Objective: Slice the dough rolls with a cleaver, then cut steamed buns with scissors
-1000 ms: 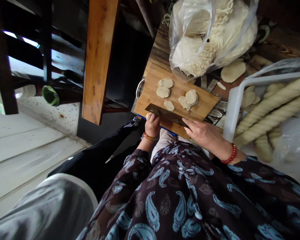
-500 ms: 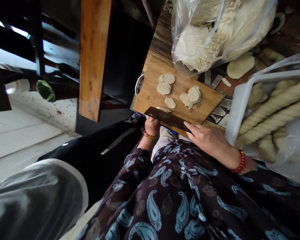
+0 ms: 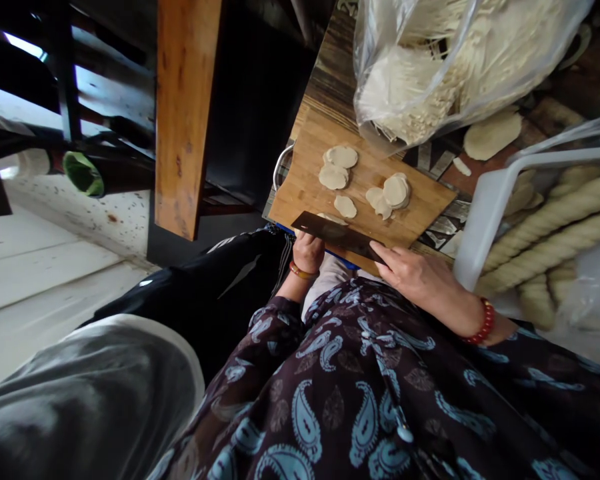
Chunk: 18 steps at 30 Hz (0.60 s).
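A dark cleaver lies slantwise over the near edge of the wooden cutting board. My right hand is closed around its right end, the index finger stretched along the blade. At the other end of the blade, my left hand has its fingers curled and pressed close together; what they hold is hidden behind the cleaver. A pale slice shows just beyond the blade. Farther up the board lie a single slice, overlapping slices on the left and a small pile of slices on the right.
Behind the board sits a clear plastic bag of pale thin strands. To the right, a white bin holds pale twisted rolls. A larger pale slice lies behind it. A person's grey clothing is close on my left.
The view has shifted slightly, so the board and bag appear a little farther right. The person on my left has come closer. Both hands keep their places at the cleaver.
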Each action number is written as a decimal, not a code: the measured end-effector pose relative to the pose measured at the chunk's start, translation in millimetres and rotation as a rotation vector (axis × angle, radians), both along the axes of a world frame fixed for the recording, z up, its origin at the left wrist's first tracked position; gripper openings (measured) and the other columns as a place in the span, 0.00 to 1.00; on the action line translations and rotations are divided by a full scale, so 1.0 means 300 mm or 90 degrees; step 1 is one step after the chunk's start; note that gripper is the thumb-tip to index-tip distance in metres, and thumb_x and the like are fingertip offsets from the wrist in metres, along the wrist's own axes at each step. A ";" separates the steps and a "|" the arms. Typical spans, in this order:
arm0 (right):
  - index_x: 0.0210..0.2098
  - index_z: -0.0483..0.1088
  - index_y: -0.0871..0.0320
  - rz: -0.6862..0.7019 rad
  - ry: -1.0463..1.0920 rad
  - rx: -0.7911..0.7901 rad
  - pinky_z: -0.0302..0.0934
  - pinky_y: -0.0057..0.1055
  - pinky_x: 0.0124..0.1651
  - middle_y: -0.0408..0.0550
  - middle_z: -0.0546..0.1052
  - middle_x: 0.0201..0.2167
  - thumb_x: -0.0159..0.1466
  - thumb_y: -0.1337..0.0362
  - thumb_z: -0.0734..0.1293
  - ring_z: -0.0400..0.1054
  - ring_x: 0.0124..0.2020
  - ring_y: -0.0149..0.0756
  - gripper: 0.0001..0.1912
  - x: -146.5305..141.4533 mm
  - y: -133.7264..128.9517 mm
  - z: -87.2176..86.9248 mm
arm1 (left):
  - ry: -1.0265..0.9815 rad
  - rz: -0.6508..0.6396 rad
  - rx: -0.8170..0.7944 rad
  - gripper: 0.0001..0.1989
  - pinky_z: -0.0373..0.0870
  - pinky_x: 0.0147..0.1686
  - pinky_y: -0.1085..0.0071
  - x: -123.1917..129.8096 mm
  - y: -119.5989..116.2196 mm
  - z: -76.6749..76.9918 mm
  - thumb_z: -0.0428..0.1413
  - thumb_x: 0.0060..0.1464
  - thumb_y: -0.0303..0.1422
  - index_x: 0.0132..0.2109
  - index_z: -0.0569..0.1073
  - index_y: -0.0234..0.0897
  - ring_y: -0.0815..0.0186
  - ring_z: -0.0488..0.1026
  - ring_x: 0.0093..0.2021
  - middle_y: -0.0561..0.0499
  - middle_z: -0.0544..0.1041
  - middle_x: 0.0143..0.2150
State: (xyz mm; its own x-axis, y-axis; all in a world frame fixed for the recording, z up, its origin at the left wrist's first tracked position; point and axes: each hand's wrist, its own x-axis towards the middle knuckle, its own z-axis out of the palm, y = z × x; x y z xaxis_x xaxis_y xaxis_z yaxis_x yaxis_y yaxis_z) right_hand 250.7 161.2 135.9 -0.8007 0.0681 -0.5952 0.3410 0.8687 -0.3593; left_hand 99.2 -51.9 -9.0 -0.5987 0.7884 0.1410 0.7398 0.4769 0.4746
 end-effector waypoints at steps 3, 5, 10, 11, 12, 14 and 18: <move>0.66 0.63 0.54 0.004 -0.014 0.000 0.51 0.33 0.28 0.52 0.81 0.41 0.72 0.56 0.54 0.74 0.31 0.37 0.25 -0.006 -0.001 -0.003 | 0.005 -0.005 0.005 0.19 0.68 0.35 0.66 -0.004 0.002 0.006 0.44 0.64 0.29 0.24 0.66 0.39 0.66 0.69 0.31 0.51 0.68 0.25; 0.66 0.63 0.54 0.007 -0.017 0.000 0.51 0.33 0.28 0.52 0.81 0.42 0.72 0.56 0.54 0.74 0.31 0.37 0.25 -0.012 -0.001 -0.005 | -0.002 -0.012 0.009 0.19 0.67 0.34 0.66 -0.007 0.001 0.010 0.44 0.64 0.28 0.23 0.64 0.39 0.66 0.68 0.30 0.51 0.67 0.25; 0.63 0.65 0.55 0.017 -0.005 -0.012 0.51 0.33 0.28 0.51 0.81 0.41 0.73 0.58 0.53 0.74 0.30 0.37 0.24 -0.035 0.004 -0.008 | -0.004 -0.027 0.009 0.20 0.65 0.34 0.66 -0.013 0.000 0.020 0.44 0.64 0.27 0.22 0.63 0.38 0.66 0.67 0.30 0.51 0.67 0.25; 0.63 0.65 0.55 0.017 -0.005 -0.016 0.51 0.33 0.27 0.51 0.81 0.41 0.73 0.58 0.53 0.73 0.30 0.37 0.23 -0.040 0.006 -0.009 | -0.002 -0.028 0.003 0.20 0.65 0.34 0.67 -0.014 0.001 0.023 0.44 0.64 0.28 0.22 0.63 0.38 0.66 0.67 0.30 0.51 0.67 0.25; 0.63 0.65 0.55 0.016 -0.006 -0.020 0.51 0.33 0.27 0.51 0.81 0.40 0.73 0.58 0.53 0.73 0.29 0.37 0.23 -0.044 0.008 -0.010 | 0.002 -0.028 -0.002 0.20 0.65 0.34 0.67 -0.016 0.003 0.025 0.43 0.64 0.28 0.22 0.64 0.38 0.66 0.67 0.30 0.51 0.67 0.25; 0.63 0.64 0.56 0.016 -0.010 -0.031 0.51 0.33 0.27 0.52 0.80 0.40 0.73 0.58 0.54 0.73 0.29 0.37 0.23 -0.053 0.011 -0.012 | 0.013 -0.028 -0.009 0.21 0.65 0.33 0.68 -0.018 0.007 0.030 0.43 0.65 0.28 0.22 0.64 0.38 0.67 0.68 0.30 0.50 0.67 0.25; 0.63 0.64 0.58 0.016 -0.020 -0.050 0.52 0.32 0.29 0.53 0.81 0.39 0.73 0.59 0.55 0.74 0.31 0.37 0.23 -0.070 0.012 -0.017 | 0.023 -0.039 -0.009 0.21 0.65 0.33 0.68 -0.025 0.011 0.038 0.42 0.65 0.29 0.22 0.64 0.38 0.67 0.68 0.30 0.50 0.67 0.24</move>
State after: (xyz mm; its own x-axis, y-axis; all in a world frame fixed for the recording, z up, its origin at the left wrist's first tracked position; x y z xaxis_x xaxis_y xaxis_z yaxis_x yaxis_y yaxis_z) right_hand 229.7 164.8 130.7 -0.7828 0.0005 -0.6223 0.3318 0.8464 -0.4166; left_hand 91.6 -48.5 2.3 -0.5433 0.8260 0.1503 0.7848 0.4361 0.4403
